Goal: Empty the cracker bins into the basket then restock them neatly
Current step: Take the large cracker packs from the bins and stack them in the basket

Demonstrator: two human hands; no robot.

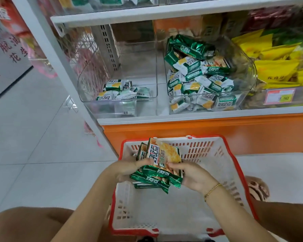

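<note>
Two hands over one basket: emptying stage.
Left hand (128, 169) and right hand (194, 177), fingers curled, are shown gripping a bundle of cracker packets (162, 159) at lower centre, above the red-rimmed basket (208, 151); release is judged the next requirement. Beyond, at upper centre, are two clear bins: the left bin (135, 75) holds about five packets, the right bin (248, 75) is heaped.

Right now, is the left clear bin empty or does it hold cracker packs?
Nearly empty: the left clear bin holds a few green-and-white cracker packs near its front; the rest of its floor is bare.
</note>
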